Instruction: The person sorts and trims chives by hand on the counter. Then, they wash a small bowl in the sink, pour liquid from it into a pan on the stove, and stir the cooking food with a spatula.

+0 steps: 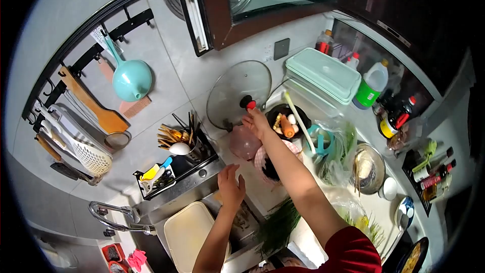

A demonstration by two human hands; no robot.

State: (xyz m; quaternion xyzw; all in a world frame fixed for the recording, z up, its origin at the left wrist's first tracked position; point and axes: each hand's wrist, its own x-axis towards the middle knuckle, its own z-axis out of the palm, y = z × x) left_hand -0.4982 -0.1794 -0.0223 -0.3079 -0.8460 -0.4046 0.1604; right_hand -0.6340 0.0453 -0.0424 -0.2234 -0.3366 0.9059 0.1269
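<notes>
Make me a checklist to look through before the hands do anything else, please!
1. Left hand free: ok, fingers open, holding nothing.
2. Right hand gripping the knob of the glass lid: cannot tell, its fingers are very close.
3. Glass lid propped up: ok, it leans by the wall.
4. Carrot inside the black bowl: ok.
5. Dark green bunch bagged: not ok, it lies loose.

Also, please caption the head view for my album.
Right hand beside the red-and-black knob of a clear, round glass lid; left hand near the metal sink.
</notes>
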